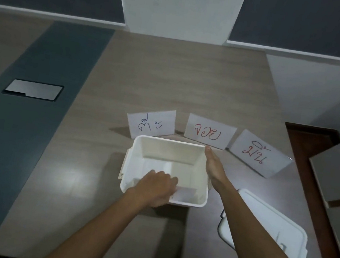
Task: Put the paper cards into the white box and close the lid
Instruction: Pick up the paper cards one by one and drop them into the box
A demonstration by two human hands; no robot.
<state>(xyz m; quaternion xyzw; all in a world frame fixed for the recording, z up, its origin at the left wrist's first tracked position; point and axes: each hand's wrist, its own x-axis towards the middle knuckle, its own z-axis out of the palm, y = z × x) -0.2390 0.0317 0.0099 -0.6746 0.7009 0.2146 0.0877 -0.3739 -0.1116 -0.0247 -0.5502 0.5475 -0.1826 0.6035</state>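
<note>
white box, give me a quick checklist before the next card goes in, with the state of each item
1. Open white plastic box has no lid on: ok.
2. White lid lies on the table to the box's right, within reach: ok.
3. Right hand lies flat against the box's right wall, steadying it: ok.
4. Left hand is out of the box: not ok, it reaches over the near rim inside.
5. Left hand holds a card: cannot tell, its fingers are hidden.
6. Three white paper cards with handwriting wait on the wooden table behind the box: ok.
</note>
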